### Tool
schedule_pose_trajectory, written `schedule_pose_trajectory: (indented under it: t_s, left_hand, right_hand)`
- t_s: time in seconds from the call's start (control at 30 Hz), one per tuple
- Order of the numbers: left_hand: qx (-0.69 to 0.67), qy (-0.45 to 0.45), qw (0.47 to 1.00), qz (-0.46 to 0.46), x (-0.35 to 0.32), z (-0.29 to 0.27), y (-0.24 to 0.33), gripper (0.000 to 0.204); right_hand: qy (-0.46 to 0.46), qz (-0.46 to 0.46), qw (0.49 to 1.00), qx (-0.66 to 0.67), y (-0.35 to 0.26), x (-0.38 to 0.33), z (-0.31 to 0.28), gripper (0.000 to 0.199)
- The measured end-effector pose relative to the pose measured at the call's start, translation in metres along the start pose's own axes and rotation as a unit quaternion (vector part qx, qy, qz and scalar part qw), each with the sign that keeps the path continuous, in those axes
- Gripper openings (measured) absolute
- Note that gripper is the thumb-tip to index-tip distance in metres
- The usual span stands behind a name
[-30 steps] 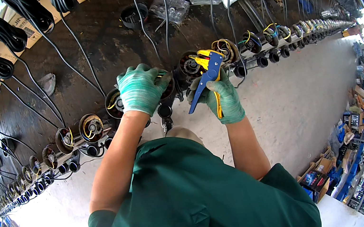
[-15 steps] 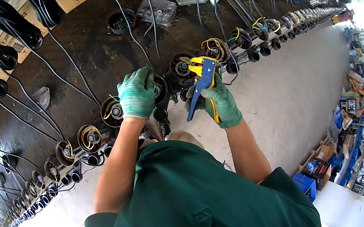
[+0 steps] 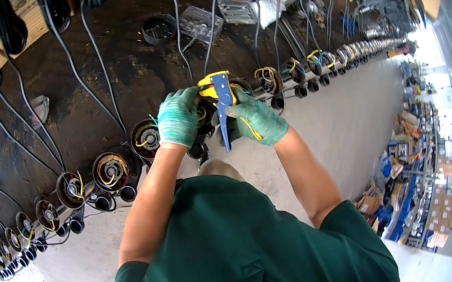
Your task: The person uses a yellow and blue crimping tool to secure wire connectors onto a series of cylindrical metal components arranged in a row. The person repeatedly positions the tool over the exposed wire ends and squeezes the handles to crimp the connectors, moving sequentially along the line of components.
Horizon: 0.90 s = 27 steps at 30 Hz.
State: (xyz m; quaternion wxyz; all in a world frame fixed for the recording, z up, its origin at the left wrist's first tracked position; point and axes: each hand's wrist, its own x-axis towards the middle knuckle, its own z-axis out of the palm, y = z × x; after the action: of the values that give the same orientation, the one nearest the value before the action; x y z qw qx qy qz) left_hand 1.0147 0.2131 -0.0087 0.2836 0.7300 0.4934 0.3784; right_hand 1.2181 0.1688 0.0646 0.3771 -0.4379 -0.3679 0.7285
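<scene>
I am looking down past a green shirt (image 3: 226,248) at two gloved hands working at one round black housing (image 3: 207,117) in a long row of them along the table (image 3: 124,68) edge; I am placing everything from that housing.

Nearest to me, my right hand (image 3: 255,121) is sitting just right of the housing, its fingers (image 3: 271,127) closed around the lower handles of a blue and yellow wire stripper (image 3: 222,102). The tool is standing almost upright, head uppermost, directly over the housing's right rim. It looks rigid and light, with a plastic body; I judge the handles are the place to hold it, low down, where the squeeze gets leverage. The knit glove should be giving decent grip on the smooth plastic.

My left hand (image 3: 177,119) is pressing against the housing's left side, fingers curled shut. I think they are pinching the yellow wire (image 3: 207,91) leading into the tool's head, though the glove is hiding the contact. That wire looks thin and springy, easy to kink, so I would be holding it close to the stripper head.

Left of the housing, sister housings (image 3: 108,169) with coiled yellow leads are trailing away. Beyond it, black cables (image 3: 101,72) are running across the dark tabletop, and farther back a small black tray (image 3: 159,29) and clear plastic packets (image 3: 200,23) are lying.
</scene>
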Motion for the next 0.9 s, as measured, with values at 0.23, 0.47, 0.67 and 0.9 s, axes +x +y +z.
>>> schedule_pose_trajectory:
  t_s: [0.23,0.47,0.67,0.9]
  left_hand:
    - [0.053,0.014,0.998,-0.002,0.002,-0.003,0.010,0.021]
    - [0.129,0.012,0.992,-0.006,0.009,0.007,0.022,0.017]
    - [0.117,0.056,0.991,-0.009,0.003,0.016,0.023,0.016]
    - [0.118,0.088,0.989,-0.017,0.006,0.016,0.019,0.014]
  right_hand:
    - [-0.018,0.061,0.992,-0.112,-0.019,0.011,-0.031,0.055]
    - [-0.084,-0.011,0.965,-0.246,-0.023,0.022,-0.062,0.058]
    - [-0.104,-0.002,0.974,-0.202,-0.019,0.026,-0.069,0.057]
    - [-0.077,0.042,0.995,-0.044,-0.015,0.030,-0.056,0.048]
